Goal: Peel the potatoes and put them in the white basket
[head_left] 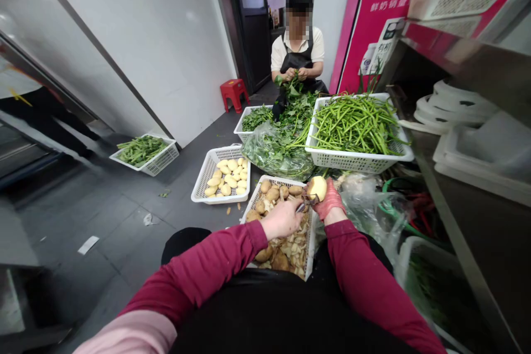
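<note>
My left hand (282, 219), bare, is closed around a peeler (300, 207) with a dark handle, its blade close to the potato. In my right hand (331, 202), which wears a reddish glove, is a partly peeled potato (317, 188), yellow with brown skin left on its lower left side. Below both hands stands a white basket (310, 251) with unpeeled potatoes (272, 194) and many peelings (292, 248). Peeled potatoes (226, 179) lie in another white basket (198, 181) to the left.
A person (297, 58) sits opposite, handling leafy greens (301, 105). A basket of green stems (354, 124) stands at right, beside a metal shelf (456, 254). More greens (141, 150) sit at left, near a walking person's legs (45, 113). A red stool (234, 93) is behind.
</note>
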`<state>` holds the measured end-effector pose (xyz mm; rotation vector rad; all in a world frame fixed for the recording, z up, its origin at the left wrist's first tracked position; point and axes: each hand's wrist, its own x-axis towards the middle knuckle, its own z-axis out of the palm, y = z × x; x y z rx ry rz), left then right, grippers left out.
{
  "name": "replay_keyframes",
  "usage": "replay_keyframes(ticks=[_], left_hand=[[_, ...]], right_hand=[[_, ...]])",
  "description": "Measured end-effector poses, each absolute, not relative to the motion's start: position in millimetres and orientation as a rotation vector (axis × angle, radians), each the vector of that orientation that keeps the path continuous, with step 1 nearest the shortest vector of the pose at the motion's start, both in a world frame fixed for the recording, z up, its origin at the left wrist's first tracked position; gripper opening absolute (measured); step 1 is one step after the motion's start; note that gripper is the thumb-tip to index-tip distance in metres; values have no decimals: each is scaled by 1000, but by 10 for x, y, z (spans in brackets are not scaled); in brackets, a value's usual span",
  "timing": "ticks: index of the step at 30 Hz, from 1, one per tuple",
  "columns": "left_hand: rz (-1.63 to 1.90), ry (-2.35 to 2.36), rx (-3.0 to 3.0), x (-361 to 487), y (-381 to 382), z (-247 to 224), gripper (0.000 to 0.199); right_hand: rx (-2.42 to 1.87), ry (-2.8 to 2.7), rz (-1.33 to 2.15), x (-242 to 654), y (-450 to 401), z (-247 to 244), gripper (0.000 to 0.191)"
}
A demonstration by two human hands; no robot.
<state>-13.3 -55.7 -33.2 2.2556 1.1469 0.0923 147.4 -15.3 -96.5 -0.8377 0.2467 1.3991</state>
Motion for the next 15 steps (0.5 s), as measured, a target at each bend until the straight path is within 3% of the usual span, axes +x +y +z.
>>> replay_keyframes(ticks=[5,10,15], left_hand=[[91,1084,2286,-89,-517,-234,39],[240,1196,2304,-35,-294,-89,39],[61,1241,2343,152,-153,-174,31]], right_hand=[[-813,349,1359,1530,-168,-965,49],[-814,230,1420,1475,-192,-990,32],[-873,222,1455,1374,-202,-969,30]])
